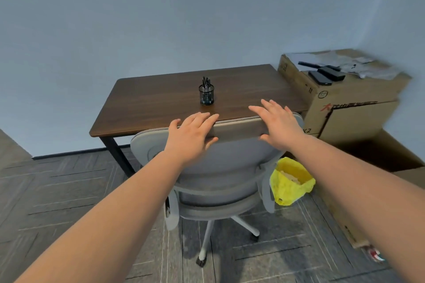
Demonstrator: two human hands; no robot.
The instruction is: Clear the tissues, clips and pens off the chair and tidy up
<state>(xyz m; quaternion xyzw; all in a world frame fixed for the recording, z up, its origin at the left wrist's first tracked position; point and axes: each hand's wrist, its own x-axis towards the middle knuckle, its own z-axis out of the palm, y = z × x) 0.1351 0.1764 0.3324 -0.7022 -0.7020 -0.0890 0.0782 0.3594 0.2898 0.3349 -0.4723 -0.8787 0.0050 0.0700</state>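
A grey office chair stands pushed up to a dark wooden desk, its back toward me. The backrest hides the seat. My left hand lies over the backrest's top edge, fingers across the top and thumb pressed on the near face. At the top right corner my right hand has its fingers spread over the edge, the thumb touching the backrest. A black mesh pen holder with several pens stands on the desk. No tissues or clips show on the chair.
A bin lined with a yellow bag, something pale inside, sits on the floor right of the chair. Large cardboard boxes carrying dark flat objects and plastic wrap fill the right side. A low box runs along the floor at the right.
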